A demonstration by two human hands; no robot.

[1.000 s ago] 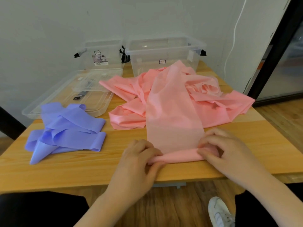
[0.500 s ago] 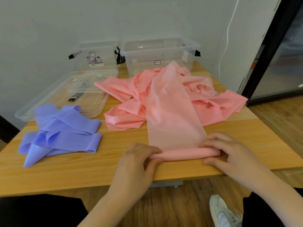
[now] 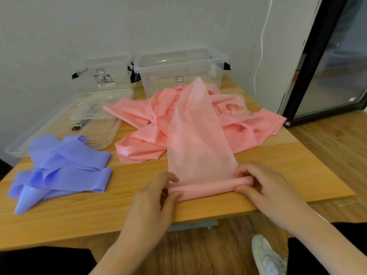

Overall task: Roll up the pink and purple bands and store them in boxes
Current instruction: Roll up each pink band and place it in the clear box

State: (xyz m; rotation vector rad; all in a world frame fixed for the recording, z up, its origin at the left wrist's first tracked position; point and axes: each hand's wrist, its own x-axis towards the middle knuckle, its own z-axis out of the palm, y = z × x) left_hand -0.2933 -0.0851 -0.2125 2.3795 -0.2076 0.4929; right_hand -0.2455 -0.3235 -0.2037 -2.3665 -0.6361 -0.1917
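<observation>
1. Left hand (image 3: 153,197), at 6 o'clock, pinches the left end of the pink band (image 3: 198,135) roll, fingers and thumb curled round it; right hand (image 3: 266,187), at 5 o'clock, grips the right end the same way.
2. The roll is a smooth, matte tube lying across the near edge of the wooden table (image 3: 79,211); a flat, thin, slightly translucent strip runs from it toward 12 o'clock into a crumpled pink heap.
3. Purple band (image 3: 65,171), at 9 o'clock: glossy, loosely folded loops, unrolled.
4. Clear plastic lids (image 3: 59,132), at 10 o'clock, stacked; the dark item under them is hard to make out.
5. Two clear boxes (image 3: 178,76), at 12 o'clock, against the wall; labels unreadable.
6. White shoe (image 3: 268,257) cut off at bottom edge.
</observation>
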